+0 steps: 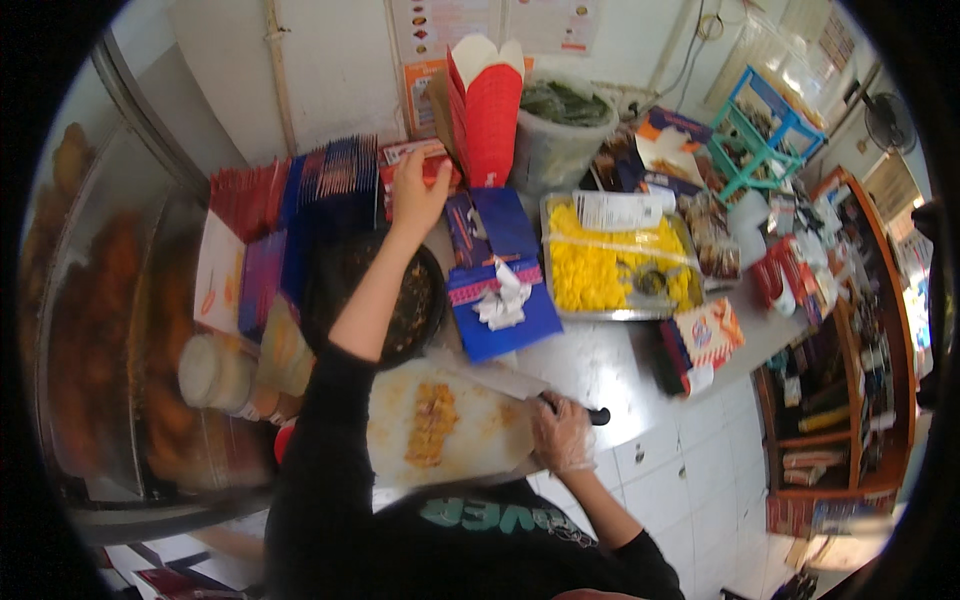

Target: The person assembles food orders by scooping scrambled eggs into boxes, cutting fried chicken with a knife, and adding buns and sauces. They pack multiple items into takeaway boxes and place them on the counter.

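My bare left hand (418, 195) reaches to the back of the counter, its fingers curled over a red-and-white paper carton (400, 155). In my right hand (563, 435), which wears a clear plastic glove, is the black handle of a large knife (490, 376). The blade points left across the far edge of a white cutting board (390, 430). On that board lies a golden-brown piece of food cut into strips (432, 425). Beneath my left forearm sits a round black pan (425, 305), partly hidden, with crumbs in it.
Stacked folded cartons (335, 175) stand at left beside a glass food case (100, 330) and a pale tub (215, 370). Tall red cartons (487, 120), a bucket of greens (565, 125), blue cartons (505, 320) and a steel tray (590, 315) of yellow food fill the back and right.
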